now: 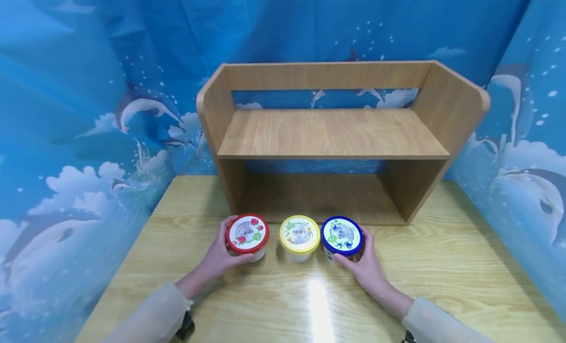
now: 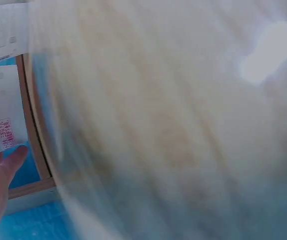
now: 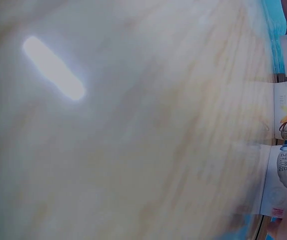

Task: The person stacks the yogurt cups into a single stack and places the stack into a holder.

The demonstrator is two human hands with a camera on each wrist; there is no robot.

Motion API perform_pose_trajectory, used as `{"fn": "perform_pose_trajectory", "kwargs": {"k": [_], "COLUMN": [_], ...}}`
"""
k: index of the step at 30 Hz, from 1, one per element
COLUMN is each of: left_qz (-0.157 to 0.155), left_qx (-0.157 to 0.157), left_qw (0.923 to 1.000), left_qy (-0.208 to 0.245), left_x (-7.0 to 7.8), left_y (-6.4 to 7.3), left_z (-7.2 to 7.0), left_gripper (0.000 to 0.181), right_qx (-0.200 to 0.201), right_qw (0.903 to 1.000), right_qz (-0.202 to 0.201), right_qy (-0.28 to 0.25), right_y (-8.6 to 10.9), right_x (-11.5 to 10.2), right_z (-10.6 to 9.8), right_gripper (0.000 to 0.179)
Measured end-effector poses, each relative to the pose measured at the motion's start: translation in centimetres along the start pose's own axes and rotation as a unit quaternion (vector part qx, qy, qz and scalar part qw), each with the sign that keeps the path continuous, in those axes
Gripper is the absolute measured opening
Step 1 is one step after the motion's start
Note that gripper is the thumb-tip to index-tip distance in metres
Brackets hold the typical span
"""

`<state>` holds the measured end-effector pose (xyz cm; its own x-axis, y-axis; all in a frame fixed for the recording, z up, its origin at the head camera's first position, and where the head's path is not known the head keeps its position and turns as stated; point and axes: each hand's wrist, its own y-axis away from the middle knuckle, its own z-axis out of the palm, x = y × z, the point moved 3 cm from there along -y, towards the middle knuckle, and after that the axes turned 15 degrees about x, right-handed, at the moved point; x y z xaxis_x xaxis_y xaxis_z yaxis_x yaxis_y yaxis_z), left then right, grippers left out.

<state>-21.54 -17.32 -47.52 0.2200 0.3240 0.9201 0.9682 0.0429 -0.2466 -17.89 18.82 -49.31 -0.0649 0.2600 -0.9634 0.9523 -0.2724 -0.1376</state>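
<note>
On the tabletop [image 1: 265, 303], the left hand [image 1: 221, 252] grips the red-lidded tub [image 1: 247, 234], the right hand [image 1: 367, 265] the blue-lidded tub [image 1: 342, 236]; best kept level, though grip firmness is hard to judge.

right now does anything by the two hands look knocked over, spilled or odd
Nothing stands out. The white red-lidded cup, white yellow-lidded cup and white blue-lidded cup look upright and covered, in front of the light-brown wooden shelf. The white streak on the pale wooden table looks like reflected light, not a spill.
</note>
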Motion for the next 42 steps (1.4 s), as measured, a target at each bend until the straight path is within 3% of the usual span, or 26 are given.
{"fn": "perform_pose_trajectory", "kwargs": {"k": [7,15,23,29,36,42], "left_qz": [0.003,0.053,0.084,0.103,0.119,0.118], "left_qx": [-0.002,-0.012,-0.025,-0.048,-0.099,-0.116], "left_qw": [1.0000,0.9984,0.9962,0.9933,0.9855,0.9846], "left_qy": [0.002,0.019,0.000,0.015,0.070,0.056], "left_x": [1.5,4.1,7.4,9.4,11.3,12.3], "left_y": [-0.6,-1.4,-2.5,-3.4,-4.2,-4.9], "left_z": [-0.6,-0.5,0.1,1.2,3.5,5.3], "left_gripper": [0.101,0.101,0.099,0.098,0.096,0.097], "right_qx": [-0.002,0.003,0.005,0.005,0.001,-0.002], "right_qw": [1.0000,0.9999,0.9999,0.9998,0.9999,1.0000], "right_qz": [0.001,0.005,0.005,0.010,0.011,0.004], "right_qy": [0.003,-0.009,-0.015,-0.014,-0.006,-0.008], "right_y": [0.0,0.1,0.1,0.1,0.2,0.2], "right_x": [-0.2,0.0,0.1,0.0,-0.1,-0.2], "right_z": [-0.1,0.0,0.0,0.0,-0.1,-0.1], "right_gripper": [0.097,0.096,0.095,0.097,0.097,0.096]}}
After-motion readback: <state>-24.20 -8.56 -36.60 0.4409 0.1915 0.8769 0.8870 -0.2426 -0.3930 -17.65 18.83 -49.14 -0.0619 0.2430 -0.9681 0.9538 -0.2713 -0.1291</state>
